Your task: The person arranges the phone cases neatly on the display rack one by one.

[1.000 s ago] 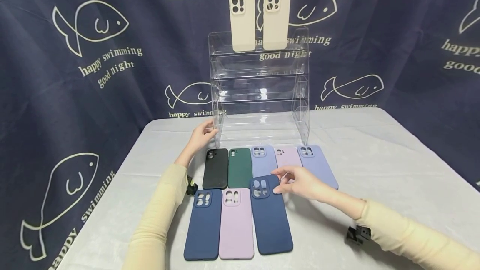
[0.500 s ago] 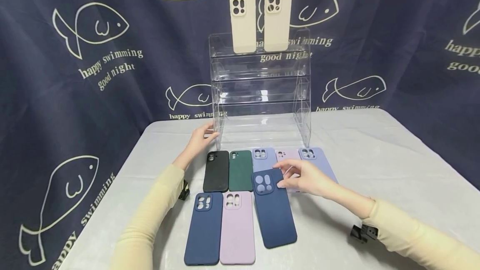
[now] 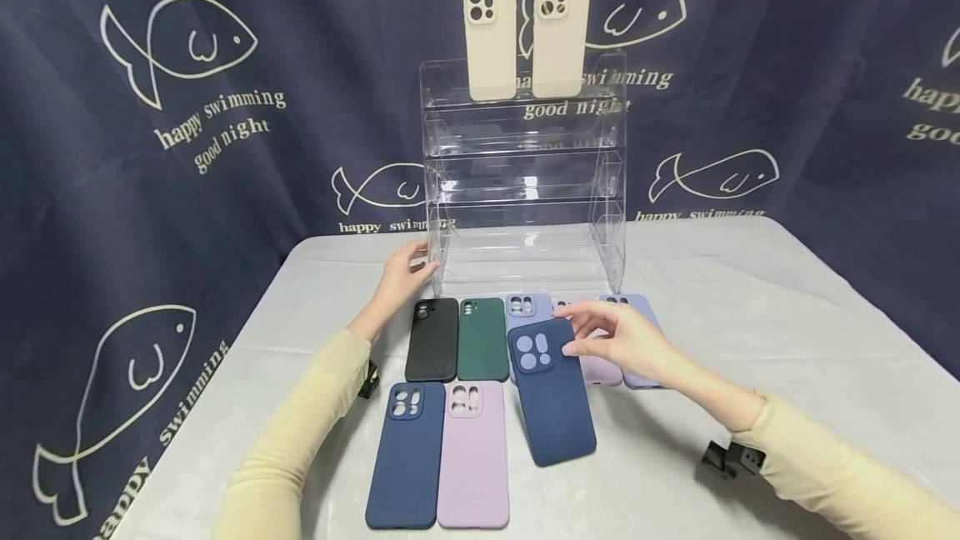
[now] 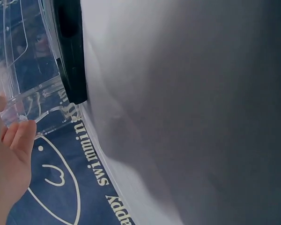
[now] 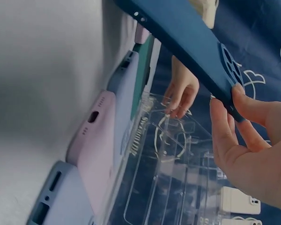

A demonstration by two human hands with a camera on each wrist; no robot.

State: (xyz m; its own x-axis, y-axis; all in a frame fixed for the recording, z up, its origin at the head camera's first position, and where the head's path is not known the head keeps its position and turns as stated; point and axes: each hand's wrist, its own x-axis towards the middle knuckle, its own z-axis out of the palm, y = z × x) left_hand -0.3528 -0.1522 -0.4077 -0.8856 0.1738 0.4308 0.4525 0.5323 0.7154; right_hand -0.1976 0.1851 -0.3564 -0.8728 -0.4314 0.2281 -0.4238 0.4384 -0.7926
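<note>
In the head view my right hand (image 3: 621,338) pinches a dark blue phone case (image 3: 558,415) by its upper right corner. The right wrist view shows that case (image 5: 185,40) tilted and lifted off the table, thumb on one face and fingers on the other. My left hand (image 3: 399,280) holds the lower left side edge of a clear tiered display rack (image 3: 525,232). In the left wrist view its fingers (image 4: 24,136) curl at the rack's transparent edge. Two white phone cases (image 3: 491,44) stand upright on the rack's top tier.
A row of cases lies before the rack: black (image 3: 432,340), green (image 3: 482,340), light blue and lilac, partly hidden by my right hand and the held case. Nearer lie another dark blue case (image 3: 405,457) and a lilac case (image 3: 474,457). A dark fish-print curtain (image 3: 187,232) hangs behind.
My right hand has lifted the dark blue case from beside the near lilac one, moving it up and toward the rack. My left hand stays at the rack's side.
</note>
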